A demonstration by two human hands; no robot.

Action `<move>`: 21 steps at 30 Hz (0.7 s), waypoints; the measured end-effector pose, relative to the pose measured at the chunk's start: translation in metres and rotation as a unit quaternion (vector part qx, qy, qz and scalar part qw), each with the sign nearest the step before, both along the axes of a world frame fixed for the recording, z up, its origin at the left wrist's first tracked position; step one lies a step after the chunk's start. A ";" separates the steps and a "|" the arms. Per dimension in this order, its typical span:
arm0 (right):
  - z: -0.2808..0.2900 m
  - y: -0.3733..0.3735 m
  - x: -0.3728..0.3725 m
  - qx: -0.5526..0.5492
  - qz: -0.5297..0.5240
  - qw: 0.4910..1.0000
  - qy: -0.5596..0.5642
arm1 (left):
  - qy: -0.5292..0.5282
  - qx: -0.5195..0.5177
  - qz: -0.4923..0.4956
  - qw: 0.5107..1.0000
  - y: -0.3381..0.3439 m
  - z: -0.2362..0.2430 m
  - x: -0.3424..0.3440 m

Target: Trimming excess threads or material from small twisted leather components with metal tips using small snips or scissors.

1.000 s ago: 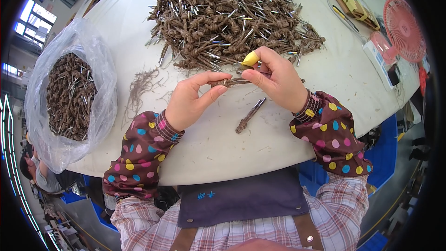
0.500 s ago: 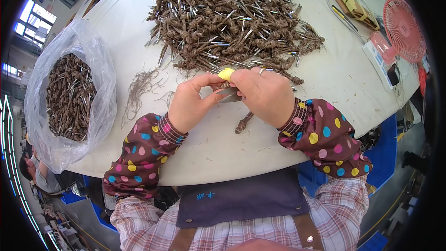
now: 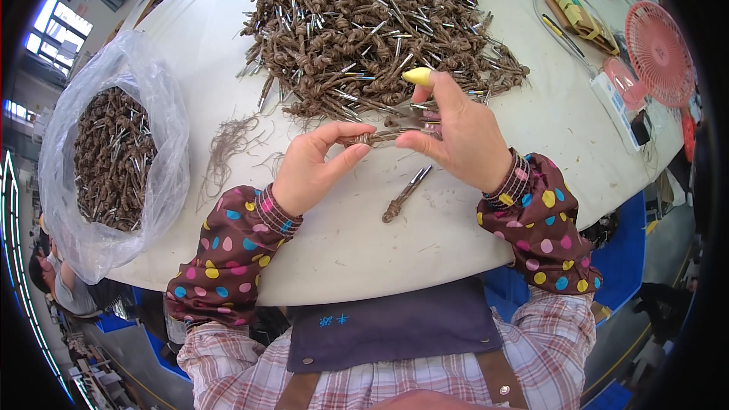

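Observation:
My left hand [image 3: 315,161] pinches a knotted brown cord [image 3: 386,135] between thumb and fingers. The cord points right, with its far end close by my right thumb. A yellow finger cover [image 3: 417,76] caps the raised index finger of my right hand [image 3: 469,135], and the thumb is spread away from it. Curled lower fingers hold what look like small metal snips [image 3: 414,117], blurred and partly hidden. Beyond both hands rises a big heap of knotted brown cords [image 3: 364,38] with shiny metal tips. One such cord piece [image 3: 395,206] lies alone nearer me.
On the left, a clear plastic bag [image 3: 171,144] holds many knotted cords. Loose thread scraps [image 3: 228,148] lie between bag and heap. A pink fan [image 3: 659,53], a white power strip [image 3: 615,110] and a yellow-wrapped bundle [image 3: 575,11] occupy the white table's [image 3: 326,266] right side.
My right hand has moved right and opened its thumb and index finger apart. The metal blades have swung away from my left hand, which stays nearly in place. The lone cord piece now shows fully.

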State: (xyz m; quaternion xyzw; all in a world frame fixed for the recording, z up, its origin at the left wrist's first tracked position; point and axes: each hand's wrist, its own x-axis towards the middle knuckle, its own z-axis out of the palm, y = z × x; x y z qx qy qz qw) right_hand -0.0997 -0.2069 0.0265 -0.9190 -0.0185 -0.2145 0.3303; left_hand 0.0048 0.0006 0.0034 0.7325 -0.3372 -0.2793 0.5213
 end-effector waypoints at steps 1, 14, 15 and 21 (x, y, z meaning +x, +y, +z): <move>-0.003 0.003 -0.001 0.000 -0.001 1.000 0.001 | -0.015 -0.021 0.006 1.000 -0.001 -0.001 -0.001; -0.015 0.009 0.004 -0.200 0.032 0.970 -0.136 | -0.056 -0.060 0.001 0.997 -0.002 -0.003 -0.002; -0.015 0.009 0.004 -0.199 0.031 0.969 -0.143 | -0.056 -0.060 0.001 0.997 -0.002 -0.003 -0.002; -0.014 0.009 0.002 -0.177 0.038 0.972 -0.147 | -0.051 -0.065 -0.013 0.996 -0.003 -0.002 -0.004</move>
